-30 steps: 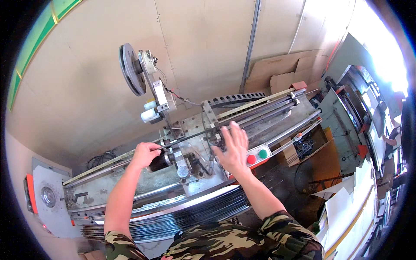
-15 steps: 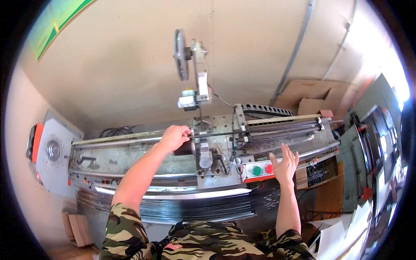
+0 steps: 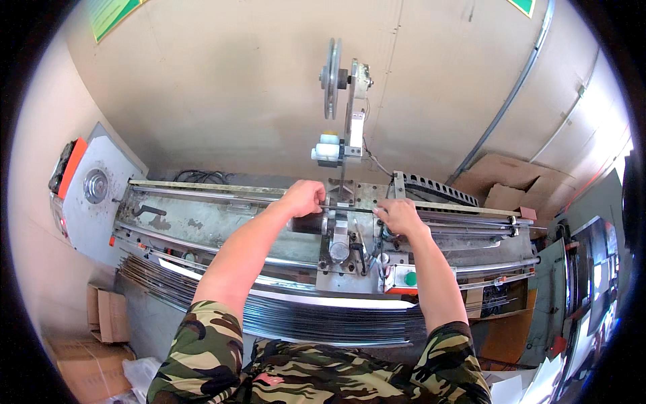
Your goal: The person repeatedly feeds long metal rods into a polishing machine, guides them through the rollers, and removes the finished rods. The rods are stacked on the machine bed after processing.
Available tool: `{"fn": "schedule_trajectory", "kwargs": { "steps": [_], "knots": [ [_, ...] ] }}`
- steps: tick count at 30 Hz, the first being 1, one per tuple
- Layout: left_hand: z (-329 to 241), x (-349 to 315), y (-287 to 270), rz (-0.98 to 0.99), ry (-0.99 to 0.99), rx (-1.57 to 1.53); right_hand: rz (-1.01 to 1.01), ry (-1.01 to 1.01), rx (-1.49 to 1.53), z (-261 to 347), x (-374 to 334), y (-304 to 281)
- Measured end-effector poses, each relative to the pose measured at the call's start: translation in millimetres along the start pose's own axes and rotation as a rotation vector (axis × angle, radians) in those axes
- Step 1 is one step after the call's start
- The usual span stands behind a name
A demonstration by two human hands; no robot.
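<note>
Our left hand [image 3: 306,198] pinches thin dark metal rod [image 3: 353,209] stretched across grey steel machine carriage [image 3: 328,281]; our right hand [image 3: 398,215] curls at rod, grip unclear. We seem to be positioning rod; next move likely calls for level alignment.

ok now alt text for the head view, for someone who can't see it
A person's left hand pinches a thin dark rod over the metal carriage of a railed machine, and the right hand is at the rod farther right. A grooved grey wheel stands beyond; a bundle of dark rods lies nearer.
</note>
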State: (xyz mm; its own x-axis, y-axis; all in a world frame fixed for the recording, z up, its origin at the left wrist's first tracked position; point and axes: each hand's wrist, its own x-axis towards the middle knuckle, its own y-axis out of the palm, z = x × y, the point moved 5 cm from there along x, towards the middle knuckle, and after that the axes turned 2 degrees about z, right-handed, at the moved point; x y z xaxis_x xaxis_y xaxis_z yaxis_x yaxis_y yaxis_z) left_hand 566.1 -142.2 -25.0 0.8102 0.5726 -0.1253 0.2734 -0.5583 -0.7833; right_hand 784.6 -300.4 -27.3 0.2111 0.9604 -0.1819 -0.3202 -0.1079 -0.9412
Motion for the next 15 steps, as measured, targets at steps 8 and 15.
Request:
{"fn": "schedule_trajectory", "kwargs": {
  "steps": [8,15],
  "knots": [
    [10.8,-1.6,8.2,0.011,0.116,-0.142,-0.006,-0.046,0.022,-12.0,8.4,9.5],
    [-30.3,-66.8,20.8,-0.199,0.341,0.150,-0.288,0.002,-0.045,-21.7,-11.4,12.1]
  ]
}}
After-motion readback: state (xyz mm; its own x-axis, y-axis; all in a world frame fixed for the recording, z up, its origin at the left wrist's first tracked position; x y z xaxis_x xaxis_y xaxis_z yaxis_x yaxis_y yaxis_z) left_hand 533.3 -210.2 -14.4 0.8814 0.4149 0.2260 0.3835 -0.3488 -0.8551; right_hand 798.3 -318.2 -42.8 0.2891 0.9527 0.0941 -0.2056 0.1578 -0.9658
